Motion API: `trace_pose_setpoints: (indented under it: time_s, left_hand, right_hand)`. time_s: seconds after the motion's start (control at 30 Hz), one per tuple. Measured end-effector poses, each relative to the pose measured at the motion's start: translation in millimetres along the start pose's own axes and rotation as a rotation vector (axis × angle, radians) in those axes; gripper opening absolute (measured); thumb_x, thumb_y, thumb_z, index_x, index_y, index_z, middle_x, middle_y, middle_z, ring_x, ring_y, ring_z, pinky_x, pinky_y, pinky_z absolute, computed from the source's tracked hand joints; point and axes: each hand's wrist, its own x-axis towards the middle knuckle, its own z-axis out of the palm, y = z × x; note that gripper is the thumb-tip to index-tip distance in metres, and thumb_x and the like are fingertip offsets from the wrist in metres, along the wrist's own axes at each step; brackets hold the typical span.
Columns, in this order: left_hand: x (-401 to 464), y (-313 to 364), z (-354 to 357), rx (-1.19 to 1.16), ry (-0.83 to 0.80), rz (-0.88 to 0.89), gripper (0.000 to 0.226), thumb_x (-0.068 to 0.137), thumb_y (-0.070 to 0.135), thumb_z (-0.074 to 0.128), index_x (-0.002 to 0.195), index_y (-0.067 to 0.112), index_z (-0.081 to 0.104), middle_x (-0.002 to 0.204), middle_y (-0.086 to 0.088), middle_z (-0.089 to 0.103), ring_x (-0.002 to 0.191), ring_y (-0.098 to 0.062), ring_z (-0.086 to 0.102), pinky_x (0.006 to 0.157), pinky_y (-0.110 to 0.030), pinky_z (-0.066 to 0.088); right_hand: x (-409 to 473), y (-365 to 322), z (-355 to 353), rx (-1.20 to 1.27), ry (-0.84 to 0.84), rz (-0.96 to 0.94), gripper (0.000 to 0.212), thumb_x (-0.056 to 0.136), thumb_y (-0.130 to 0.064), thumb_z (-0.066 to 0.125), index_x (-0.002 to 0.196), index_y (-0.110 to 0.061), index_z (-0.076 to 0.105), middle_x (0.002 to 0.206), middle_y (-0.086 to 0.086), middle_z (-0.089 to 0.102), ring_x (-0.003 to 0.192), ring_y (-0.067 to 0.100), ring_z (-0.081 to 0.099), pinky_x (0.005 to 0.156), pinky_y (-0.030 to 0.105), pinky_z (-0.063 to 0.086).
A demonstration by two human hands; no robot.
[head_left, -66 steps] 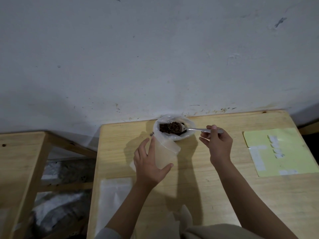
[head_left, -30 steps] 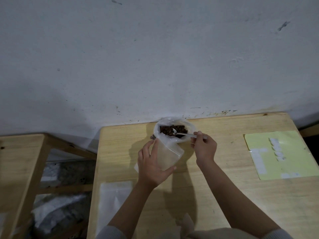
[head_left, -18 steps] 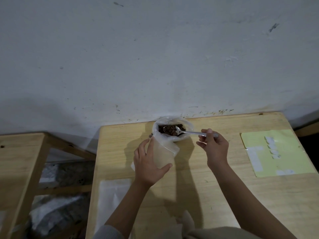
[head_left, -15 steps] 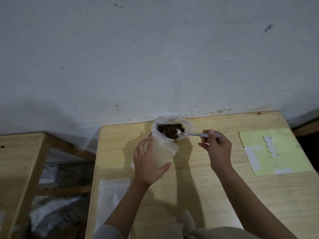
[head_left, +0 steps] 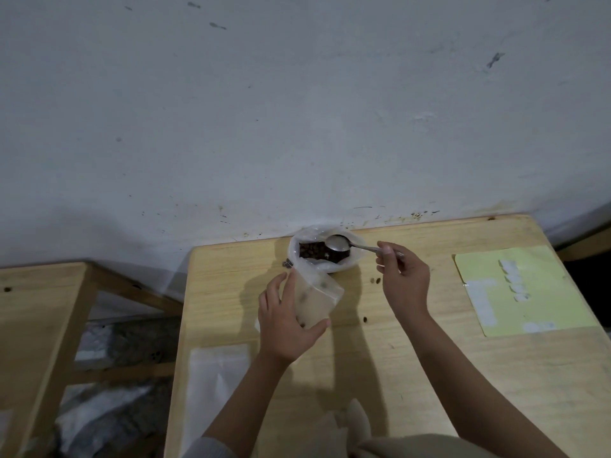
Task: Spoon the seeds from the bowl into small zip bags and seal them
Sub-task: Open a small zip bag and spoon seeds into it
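A plastic-lined bowl (head_left: 356,262) of dark brown seeds (head_left: 314,251) stands at the table's far edge by the wall. My left hand (head_left: 287,325) grips a small clear zip bag (head_left: 315,300) upright, its mouth open just in front of the bowl; a few seeds show inside it. My right hand (head_left: 401,280) pinches the handle of a metal spoon (head_left: 339,242), whose bowl hovers over the seeds and looks empty.
Loose seeds (head_left: 374,280) lie on the wooden table (head_left: 429,375) near the bowl. A flat stack of empty bags (head_left: 218,385) lies at the front left. A yellow sheet with white labels (head_left: 519,289) is at the right. A second wooden table (head_left: 36,312) stands left.
The spoon went from the bowl to the bag's mouth and back over the bowl, now looking empty. Seeds now show inside the bag. My left hand kept the bag upright.
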Motion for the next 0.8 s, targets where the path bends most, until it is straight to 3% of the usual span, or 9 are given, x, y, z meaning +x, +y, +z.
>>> trace_pose_setpoints:
  time_s: [0.13,0.23,0.4,0.6,0.8]
  left_hand:
    - [6,-1,4,0.009,-0.001,-0.005,0.109,0.054,0.071,0.064,0.145,0.019,0.034,0.139,-0.006,0.035,0.120,-0.022,0.031,0.097,-0.044,0.041]
    - [11,-2,7,0.012,-0.013,0.005,0.110,0.054,0.074,0.062,0.145,0.019,0.033,0.140,-0.005,0.034,0.121,-0.021,0.030,0.097,-0.043,0.040]
    - [19,-3,9,0.002,-0.038,0.014,0.111,0.054,0.074,0.064,0.146,0.022,0.030,0.142,-0.001,0.031,0.121,-0.018,0.027,0.099,-0.041,0.039]
    - [19,-5,11,0.000,-0.037,0.026,0.111,0.053,0.074,0.064,0.146,0.024,0.030,0.141,-0.001,0.032,0.121,-0.018,0.027,0.099,-0.037,0.035]
    - [14,-5,6,-0.009,-0.009,0.029,0.108,0.053,0.070,0.065,0.145,0.024,0.032,0.140,-0.001,0.034,0.120,-0.019,0.029,0.099,-0.040,0.037]
  right_hand:
    - [8,13,20,-0.128,-0.011,0.011,0.018,0.094,-0.021,0.056,0.101,-0.013,0.071,0.087,0.007,0.070,0.084,0.022,0.067,0.074,0.034,0.054]
    - [11,18,34,-0.138,-0.015,0.110,0.019,0.095,-0.020,0.054,0.092,-0.013,0.071,0.076,0.004,0.068,0.081,0.026,0.067,0.074,0.032,0.052]
    - [15,24,45,-0.015,0.034,0.332,0.027,0.095,-0.019,0.054,0.072,-0.026,0.066,0.069,0.006,0.067,0.074,0.027,0.066,0.080,0.048,0.056]
    - [13,17,36,0.196,0.124,0.453,0.025,0.097,-0.014,0.052,0.093,0.004,0.068,0.070,0.010,0.063,0.063,0.018,0.060,0.070,0.034,0.058]
    - [10,2,15,0.298,0.085,0.417,0.025,0.097,-0.017,0.051,0.081,-0.008,0.067,0.071,0.007,0.059,0.065,0.014,0.058,0.065,0.030,0.056]
